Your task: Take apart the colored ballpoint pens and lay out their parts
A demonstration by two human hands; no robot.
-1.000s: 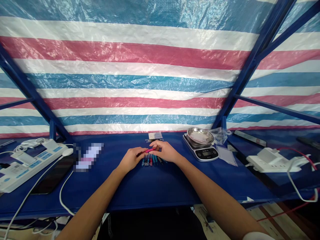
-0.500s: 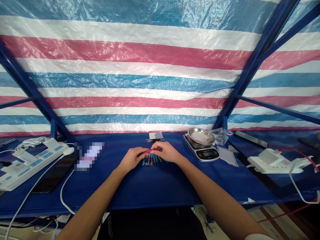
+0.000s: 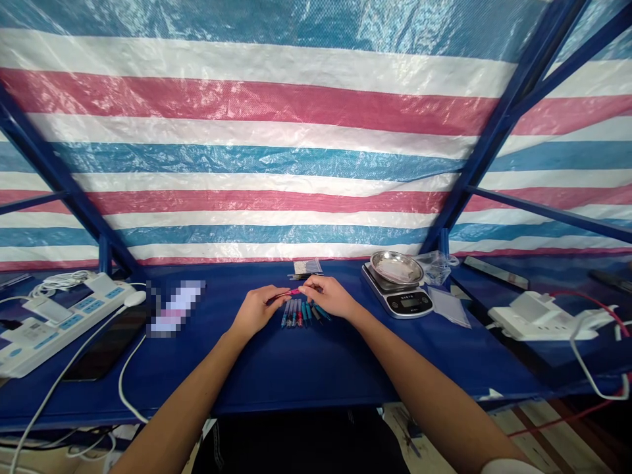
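Across the blue tabletop (image 3: 375, 368), beneath a striped tarpaulin (image 3: 247, 131) stretched on a blue steel frame (image 3: 498, 125), both forearms reach in from the bottom of the view and meet near the middle. The left hand (image 3: 255, 311) and the right hand (image 3: 330, 296) share one pink pen (image 3: 292, 292), holding it roughly level just above the other pens. The left fingers (image 3: 276, 294) are closed on one end, and the right fingers (image 3: 312, 284) pinch it near the other, a grip that seems to steady the pen from both sides.

Directly below lies a row of about eight pens (image 3: 302, 313), though the exact count is hard to tell. Their blue, red and teal bodies sit side by side, an arrangement that keeps each one separate and within easy reach. Behind them are one small printed card (image 3: 307, 266) and a few thin dark pens (image 3: 301, 276).

Off to the right stand one digital scale (image 3: 409, 301), carrying one steel dish (image 3: 390, 266), then one clear plastic bag (image 3: 437, 266) and one pale paper sachet (image 3: 449, 307). Two white power strips (image 3: 59, 322) (image 3: 540, 317) sit well apart, one toward each side, with one dark tablet (image 3: 108, 342) and one blurred object (image 3: 175, 308) left of the hands.
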